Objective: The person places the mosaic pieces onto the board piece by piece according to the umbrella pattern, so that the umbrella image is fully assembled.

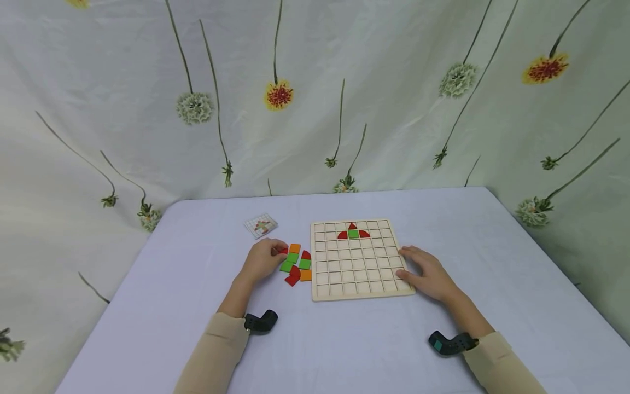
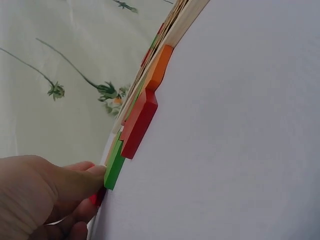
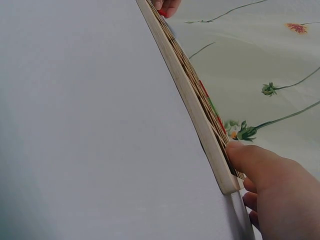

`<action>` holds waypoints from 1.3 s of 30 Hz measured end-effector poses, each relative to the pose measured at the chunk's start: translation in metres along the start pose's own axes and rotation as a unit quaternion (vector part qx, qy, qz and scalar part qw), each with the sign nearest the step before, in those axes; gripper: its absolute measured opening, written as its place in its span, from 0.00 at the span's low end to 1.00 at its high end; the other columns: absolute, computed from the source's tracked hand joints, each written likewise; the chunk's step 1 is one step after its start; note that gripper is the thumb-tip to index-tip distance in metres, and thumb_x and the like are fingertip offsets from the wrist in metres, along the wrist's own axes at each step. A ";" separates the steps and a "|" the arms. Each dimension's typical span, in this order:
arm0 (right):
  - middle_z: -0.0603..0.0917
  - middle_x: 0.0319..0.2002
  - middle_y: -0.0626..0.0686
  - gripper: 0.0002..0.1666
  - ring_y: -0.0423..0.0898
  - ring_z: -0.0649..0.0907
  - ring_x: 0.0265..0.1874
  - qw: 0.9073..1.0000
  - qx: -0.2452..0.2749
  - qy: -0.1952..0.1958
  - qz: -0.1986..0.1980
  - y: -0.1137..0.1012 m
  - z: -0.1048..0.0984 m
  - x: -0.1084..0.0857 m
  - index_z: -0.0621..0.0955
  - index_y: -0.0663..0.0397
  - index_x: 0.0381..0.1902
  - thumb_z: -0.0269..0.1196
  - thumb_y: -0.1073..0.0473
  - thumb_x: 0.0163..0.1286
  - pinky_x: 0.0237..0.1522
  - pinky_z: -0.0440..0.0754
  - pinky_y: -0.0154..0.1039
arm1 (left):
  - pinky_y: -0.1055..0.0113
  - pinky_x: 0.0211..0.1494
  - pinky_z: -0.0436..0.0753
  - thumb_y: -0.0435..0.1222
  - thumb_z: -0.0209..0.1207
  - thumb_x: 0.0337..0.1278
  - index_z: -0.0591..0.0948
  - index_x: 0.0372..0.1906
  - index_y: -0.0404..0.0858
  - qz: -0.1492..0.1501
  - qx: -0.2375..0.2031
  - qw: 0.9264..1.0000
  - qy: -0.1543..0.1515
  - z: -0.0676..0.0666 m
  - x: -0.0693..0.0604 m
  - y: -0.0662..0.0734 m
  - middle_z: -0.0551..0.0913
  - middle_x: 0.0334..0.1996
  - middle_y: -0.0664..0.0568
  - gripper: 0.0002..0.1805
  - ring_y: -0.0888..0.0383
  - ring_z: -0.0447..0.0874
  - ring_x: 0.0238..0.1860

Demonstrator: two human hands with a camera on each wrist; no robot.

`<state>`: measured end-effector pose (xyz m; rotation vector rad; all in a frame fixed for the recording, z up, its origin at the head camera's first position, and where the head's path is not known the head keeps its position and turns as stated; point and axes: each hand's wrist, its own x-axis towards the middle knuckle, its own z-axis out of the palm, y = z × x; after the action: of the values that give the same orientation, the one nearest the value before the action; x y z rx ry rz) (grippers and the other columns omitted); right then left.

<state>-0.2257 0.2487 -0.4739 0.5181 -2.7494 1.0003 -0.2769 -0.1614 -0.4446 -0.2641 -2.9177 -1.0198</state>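
Note:
My left hand [image 1: 264,258] pinches a red piece [image 1: 284,251] at the left of a loose group of flat coloured pieces. In the left wrist view the thumb lies against a green piece [image 2: 115,170], and a red piece [image 2: 97,198] shows by the fingers. My right hand [image 1: 428,274] rests on the right edge of a wooden grid board [image 1: 344,266], thumb over the rim and fingers extended. Near the board's far side sit a red triangle [image 1: 352,226], a green square [image 1: 353,233] and two red quarter-rounds [image 1: 364,234].
Beside the board's left edge lie several pieces, among them orange squares [image 1: 305,275], green squares [image 1: 293,257] and a red square [image 1: 292,280]. A pattern card [image 1: 261,225] lies farther back on the white-covered table [image 1: 339,345]. A flowered cloth [image 1: 305,137] hangs behind.

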 end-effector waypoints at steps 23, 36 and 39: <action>0.71 0.64 0.68 0.34 0.68 0.65 0.66 1.000 -0.005 0.000 0.002 -0.002 -0.004 0.000 0.74 0.65 0.63 0.65 0.51 0.66 0.64 0.59 0.65 | 0.62 0.41 0.76 0.34 0.66 0.59 0.82 0.42 0.38 -0.016 -0.093 0.995 -0.010 -0.017 0.011 0.010 0.80 0.32 0.50 0.08 0.52 0.76 0.36; 0.72 0.64 0.67 0.34 0.67 0.65 0.66 1.000 0.004 0.000 -0.005 -0.001 0.000 0.000 0.74 0.65 0.63 0.65 0.51 0.65 0.64 0.59 0.65 | 0.65 0.39 0.79 0.34 0.64 0.60 0.83 0.42 0.38 -0.006 -0.113 0.993 -0.039 -0.008 0.025 0.037 0.81 0.33 0.50 0.07 0.52 0.77 0.37; 0.71 0.64 0.67 0.34 0.67 0.65 0.66 1.000 0.004 0.000 -0.002 0.000 0.000 0.000 0.74 0.65 0.63 0.65 0.51 0.65 0.64 0.59 0.65 | 0.67 0.38 0.79 0.33 0.64 0.60 0.83 0.42 0.38 -0.003 -0.119 0.992 -0.045 -0.003 0.029 0.040 0.81 0.33 0.49 0.07 0.52 0.77 0.37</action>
<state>-0.2253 0.2485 -0.4737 0.5248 -2.7445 1.0101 -0.2985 -0.1286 -0.4149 -0.3163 -2.8725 -1.3956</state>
